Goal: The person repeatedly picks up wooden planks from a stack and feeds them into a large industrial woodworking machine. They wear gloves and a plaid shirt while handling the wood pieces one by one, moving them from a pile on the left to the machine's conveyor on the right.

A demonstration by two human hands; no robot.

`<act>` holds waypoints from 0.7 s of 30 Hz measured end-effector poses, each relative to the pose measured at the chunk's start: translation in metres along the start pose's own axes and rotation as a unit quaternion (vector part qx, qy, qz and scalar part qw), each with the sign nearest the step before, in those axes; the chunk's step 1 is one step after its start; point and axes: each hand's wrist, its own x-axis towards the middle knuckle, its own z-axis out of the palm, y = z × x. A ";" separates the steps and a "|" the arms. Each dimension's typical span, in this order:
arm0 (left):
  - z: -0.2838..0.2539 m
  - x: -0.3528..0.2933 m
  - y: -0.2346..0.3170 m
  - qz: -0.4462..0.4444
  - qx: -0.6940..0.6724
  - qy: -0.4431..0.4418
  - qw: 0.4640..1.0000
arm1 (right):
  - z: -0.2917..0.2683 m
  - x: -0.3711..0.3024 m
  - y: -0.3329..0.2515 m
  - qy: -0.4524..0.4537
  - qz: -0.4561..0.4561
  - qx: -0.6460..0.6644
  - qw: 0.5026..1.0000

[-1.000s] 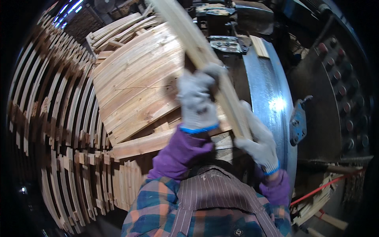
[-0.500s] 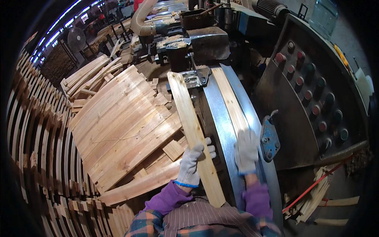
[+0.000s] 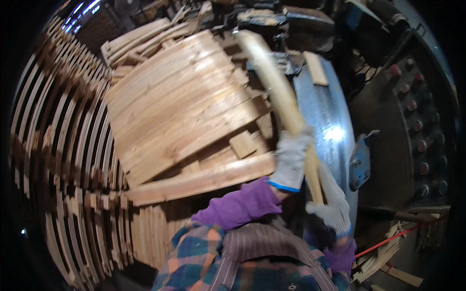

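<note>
A long pale wooden board [image 3: 274, 82], blurred by motion, slants across the front of the machine. My left hand [image 3: 292, 157], in a white knit glove, is closed around its middle. At the board's near end, my gloved right hand [image 3: 334, 201] grips it between thumb and fingers. To the right of the board runs a shiny metal machine bed [image 3: 320, 109]. A second wooden strip [image 3: 316, 69] lies on the far end of that bed, its front part showing.
Wide planks [image 3: 179, 97] lie stacked on the left, with a small wood block [image 3: 243, 144] near them. Tall rows of wood strips [image 3: 65, 140] fill the far left. A blue metal bracket [image 3: 359, 165] and a button panel [image 3: 412, 126] stand right of the bed.
My right hand has left the strip on the bed and come back to the held board's near end. That strip has moved farther away. The view has swung right.
</note>
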 end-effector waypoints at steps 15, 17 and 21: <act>-0.073 -0.185 0.115 -0.024 -0.229 0.419 0.878 | 0.031 0.086 0.160 0.250 -0.039 -0.497 0.830; -0.117 -0.202 0.102 0.011 -0.242 0.333 0.911 | 0.002 0.170 0.114 0.169 -0.016 -0.452 0.876; -0.103 -0.219 0.093 -0.032 0.203 0.302 0.931 | -0.020 0.263 0.138 0.230 0.013 -0.469 0.853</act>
